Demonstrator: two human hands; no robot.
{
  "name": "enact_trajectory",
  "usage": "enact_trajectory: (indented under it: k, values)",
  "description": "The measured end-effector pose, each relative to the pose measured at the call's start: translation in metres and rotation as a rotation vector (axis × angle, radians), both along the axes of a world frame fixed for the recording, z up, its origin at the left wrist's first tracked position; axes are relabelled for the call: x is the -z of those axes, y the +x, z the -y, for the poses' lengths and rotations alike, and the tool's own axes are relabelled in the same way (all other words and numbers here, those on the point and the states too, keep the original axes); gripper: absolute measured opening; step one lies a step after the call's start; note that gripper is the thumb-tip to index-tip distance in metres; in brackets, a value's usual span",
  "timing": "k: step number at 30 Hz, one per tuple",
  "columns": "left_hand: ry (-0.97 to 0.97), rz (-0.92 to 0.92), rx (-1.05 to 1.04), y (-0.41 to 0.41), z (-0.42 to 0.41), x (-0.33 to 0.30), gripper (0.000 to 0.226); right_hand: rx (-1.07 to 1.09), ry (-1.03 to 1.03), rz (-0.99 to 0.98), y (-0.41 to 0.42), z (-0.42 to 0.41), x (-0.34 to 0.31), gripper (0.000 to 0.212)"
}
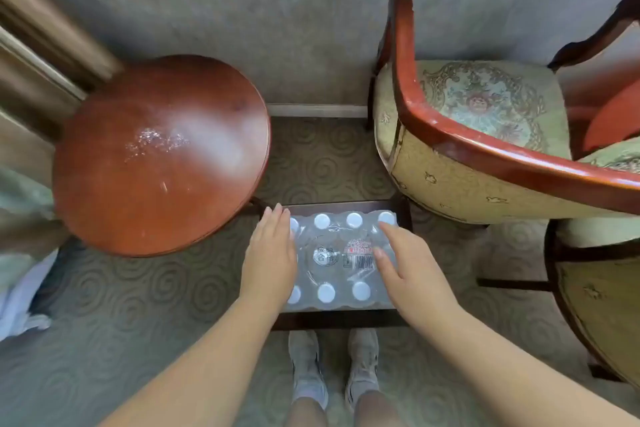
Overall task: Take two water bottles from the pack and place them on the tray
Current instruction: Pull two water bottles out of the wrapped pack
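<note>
**Inspector:** Clear, crinkled shrink-wrap is covering the pack of water bottles; round white caps are showing in rows at its far and near edges, and a printed label with a barcode is sitting on top.

**Clerk:** What is it resting on?

**Inspector:** It is sitting on a dark rectangular tray, low on the floor, with every bottle still sealed inside the wrap.

**Clerk:** And the hands?

**Inspector:** The left hand is lying flat over the pack's left edge, fingers straight and together, gripping nothing. The right hand is hovering over the right side, fingers spread and open; I cannot tell whether it is touching the wrap.

**Clerk:** Surroundings?

**Inspector:** A round, glossy reddish-wood table is standing just left of the pack, its edge overhanging close by. An armchair with a curved red wooden rail and floral fabric is crowding the right. Swirl-patterned carpet is covering the floor, and grey shoes are standing just near of the tray.
</note>
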State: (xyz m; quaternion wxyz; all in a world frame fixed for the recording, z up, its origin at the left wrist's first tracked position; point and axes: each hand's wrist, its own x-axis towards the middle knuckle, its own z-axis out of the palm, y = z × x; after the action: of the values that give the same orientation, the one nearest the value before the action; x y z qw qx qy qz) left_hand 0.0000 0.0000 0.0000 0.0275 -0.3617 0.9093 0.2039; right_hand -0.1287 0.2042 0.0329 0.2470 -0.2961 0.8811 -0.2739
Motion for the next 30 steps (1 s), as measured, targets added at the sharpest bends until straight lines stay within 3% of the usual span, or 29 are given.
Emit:
enact_trajectory:
  k: [9,13,16,21,28,30]
  values:
    - [0.059,-0.104,-0.074,-0.028,-0.002,0.057,0.045,-0.082,0.028,-0.115,0.006,-0.009,0.029,0.04]
    - [0.102,-0.126,-0.071,-0.028,-0.001,0.055,0.043,-0.245,-0.053,-0.222,0.007,0.03,0.018,0.044]
    - [0.13,-0.133,-0.095,-0.027,-0.001,0.054,0.043,-0.35,0.063,-0.178,0.002,0.056,0.026,0.047]
    - [0.134,-0.181,-0.108,-0.026,-0.001,0.057,0.039,-0.596,0.167,-0.288,0.006,0.074,0.05,0.042]
    - [0.135,-0.183,-0.119,-0.025,-0.001,0.059,0.034,-0.537,-0.075,-0.524,0.012,0.071,0.062,0.018]
    - [0.139,-0.161,-0.118,-0.026,0.0,0.059,0.035,-0.526,-0.18,-0.558,0.017,0.066,0.059,0.022]
